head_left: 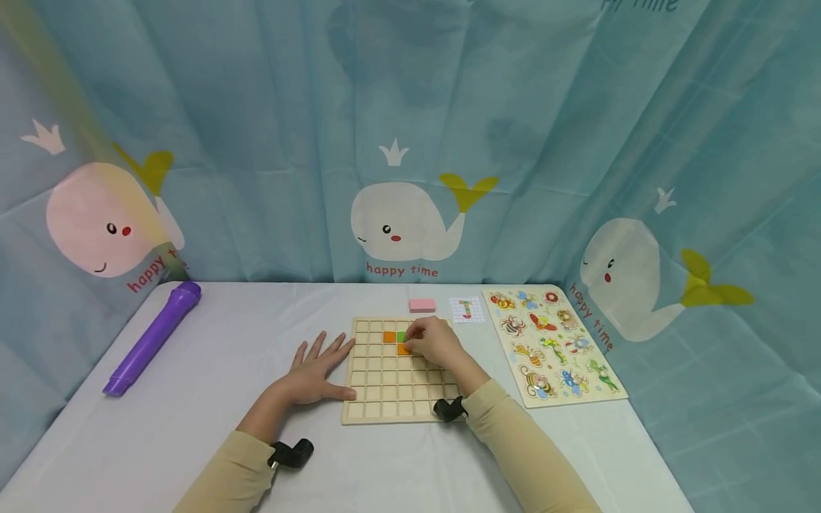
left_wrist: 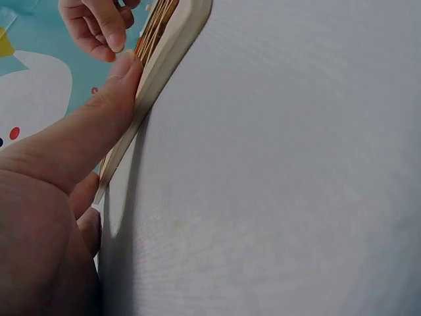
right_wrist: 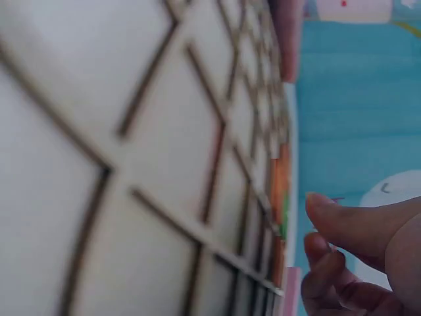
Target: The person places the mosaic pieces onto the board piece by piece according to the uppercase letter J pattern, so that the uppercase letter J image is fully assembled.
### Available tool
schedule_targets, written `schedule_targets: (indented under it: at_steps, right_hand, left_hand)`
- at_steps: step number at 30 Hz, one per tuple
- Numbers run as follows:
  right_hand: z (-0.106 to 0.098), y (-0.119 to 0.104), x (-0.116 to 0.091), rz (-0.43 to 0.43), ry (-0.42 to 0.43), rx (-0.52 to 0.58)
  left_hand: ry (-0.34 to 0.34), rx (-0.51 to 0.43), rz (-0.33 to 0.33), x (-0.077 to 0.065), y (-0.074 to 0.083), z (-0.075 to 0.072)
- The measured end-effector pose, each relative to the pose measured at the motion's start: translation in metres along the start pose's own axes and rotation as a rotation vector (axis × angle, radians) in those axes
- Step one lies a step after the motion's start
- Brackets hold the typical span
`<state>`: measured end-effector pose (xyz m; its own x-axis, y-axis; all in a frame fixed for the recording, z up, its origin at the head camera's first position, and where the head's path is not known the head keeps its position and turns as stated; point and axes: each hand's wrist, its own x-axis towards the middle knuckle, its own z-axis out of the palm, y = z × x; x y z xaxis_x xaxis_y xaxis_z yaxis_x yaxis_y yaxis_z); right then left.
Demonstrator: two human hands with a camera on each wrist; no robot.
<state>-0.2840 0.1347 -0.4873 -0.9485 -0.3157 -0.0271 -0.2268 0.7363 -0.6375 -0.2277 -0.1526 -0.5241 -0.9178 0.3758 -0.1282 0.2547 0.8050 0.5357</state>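
Note:
A square wooden grid board (head_left: 373, 394) lies flat on the white table. Two orange tiles (head_left: 389, 337) and a green tile (head_left: 401, 335) sit in its upper cells. My left hand (head_left: 312, 377) has its fingers spread, with thumb and fingertips against the board's left edge. Over the tiles is my right hand (head_left: 437, 343), its fingers loosely bent beside the lower orange tile (head_left: 402, 349). In the right wrist view, its thumb (right_wrist: 342, 220) and forefinger stand apart, just off the board, and no piece shows between them. The right hand covers some upper-right cells.
Behind the board lie a pink block (head_left: 422, 306) and a small card (head_left: 467, 311) with a coloured grid pattern. To the right is a wooden puzzle board (head_left: 513, 345) with insect pictures. A purple stick (head_left: 152, 340) lies at the far left. A whale-print curtain (head_left: 276, 178) hangs behind.

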Motion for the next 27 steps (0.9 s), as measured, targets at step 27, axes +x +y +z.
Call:
schedule_targets:
  at_steps: [27]
  right_hand:
    - [-0.058,0.041,-0.052,0.106,0.124,0.111]
  left_hand:
    - [-0.008,-0.002,0.016,0.001,-0.002,0.001]
